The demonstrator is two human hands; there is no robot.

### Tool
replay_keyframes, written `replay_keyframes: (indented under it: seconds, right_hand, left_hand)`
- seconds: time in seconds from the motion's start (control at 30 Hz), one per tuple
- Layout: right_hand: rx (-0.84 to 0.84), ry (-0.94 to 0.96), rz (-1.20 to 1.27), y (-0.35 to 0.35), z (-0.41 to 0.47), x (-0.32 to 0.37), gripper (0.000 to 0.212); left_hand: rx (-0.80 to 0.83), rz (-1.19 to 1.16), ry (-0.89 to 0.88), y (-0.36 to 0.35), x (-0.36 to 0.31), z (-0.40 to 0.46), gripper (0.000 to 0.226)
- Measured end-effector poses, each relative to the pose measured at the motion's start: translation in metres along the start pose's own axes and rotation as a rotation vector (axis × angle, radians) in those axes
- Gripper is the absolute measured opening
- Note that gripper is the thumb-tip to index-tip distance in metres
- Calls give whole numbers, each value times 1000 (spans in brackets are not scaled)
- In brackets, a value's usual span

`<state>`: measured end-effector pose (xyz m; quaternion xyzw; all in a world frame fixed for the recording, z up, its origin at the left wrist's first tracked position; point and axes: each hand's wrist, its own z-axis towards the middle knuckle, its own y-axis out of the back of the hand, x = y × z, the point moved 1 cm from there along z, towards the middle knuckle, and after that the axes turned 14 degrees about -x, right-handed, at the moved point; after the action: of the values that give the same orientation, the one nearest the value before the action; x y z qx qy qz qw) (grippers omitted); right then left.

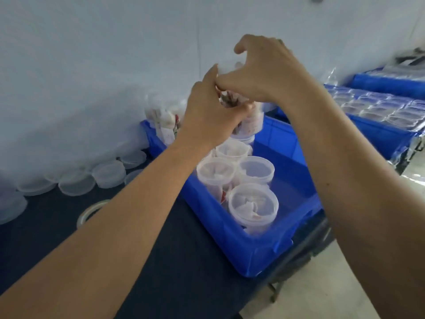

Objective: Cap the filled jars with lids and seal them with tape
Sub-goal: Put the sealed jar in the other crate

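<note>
I hold a clear plastic jar (230, 101) stuffed with red-and-white packets up above the blue bin (253, 252). My left hand (211, 111) grips the jar's body from the left. My right hand (264, 70) curls its thumb and fingers round the jar's clear top end, where a lid (230, 65) shows only as a faint blur. Several filled jars with lids on (253, 204) stand in the bin below. A roll of clear tape (92, 211) lies on the dark table, partly hidden by my left forearm.
Loose clear lids (108, 173) lie in rows along the wall at left. More filled jars (161, 116) stand at the bin's far end. Blue crates of wrapped empty jars (379, 107) fill the right. The table edge drops to the floor at lower right.
</note>
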<state>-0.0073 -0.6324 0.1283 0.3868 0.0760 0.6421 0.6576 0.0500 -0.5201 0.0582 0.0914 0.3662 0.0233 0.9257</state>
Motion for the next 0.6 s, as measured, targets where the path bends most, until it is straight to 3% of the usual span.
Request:
replay_keyframes:
  seconds: [0.23,0.43,0.6]
  right_hand:
    - [139,-176,-145,-30,2,-75,65]
    - [339,-233,-208,-72,-18,-111,46]
    - [563,-321,-178,-108,-44,-130,53]
  left_hand:
    - [165,86,113,-75,30,-9,40]
    - [378,324,122,-88,50,-26,16]
    - [527,703,29,-91,67,-36,48]
